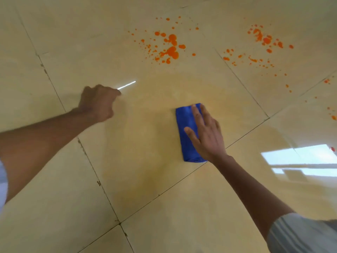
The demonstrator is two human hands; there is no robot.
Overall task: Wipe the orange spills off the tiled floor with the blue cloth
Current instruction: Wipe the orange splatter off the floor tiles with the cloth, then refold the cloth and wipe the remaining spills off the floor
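One blue cloth (186, 132) here, folded into a long rectangle and lying flat on the floor (145, 179), roughly in the middle of a big beige tile. The right hand (207, 137) presses down on its right half with straight, spread fingers (196, 114), palm flat, nothing curled around the cloth. Fingertips reach the cloth's far end, and the wrist sits over its near corner.

The left hand (97, 103) is well apart from the cloth, off to the left on the same tile. It's blurry, but the fingers look curled into a loose fist with nothing in them, knuckles toward the floor. Can't tell if it actually touches the tile.

Orange spills: I count two main splatter patches further away from the person. One (170, 46) is straight past the cloth, with a few fat blobs in the middle and lots of tiny dots round them. The second (264, 41) is off to the right on the next tile, more scattered. There's also a small trail of drops (332, 115) down the right edge. None of them touch the cloth.

The tile around the cloth has a faint yellowish-orange haze. Dark grout lines cross near the cloth's near end. Two light sleeves show at the bottom corners, and a bright window reflection (299, 159) sits on the floor to the right.
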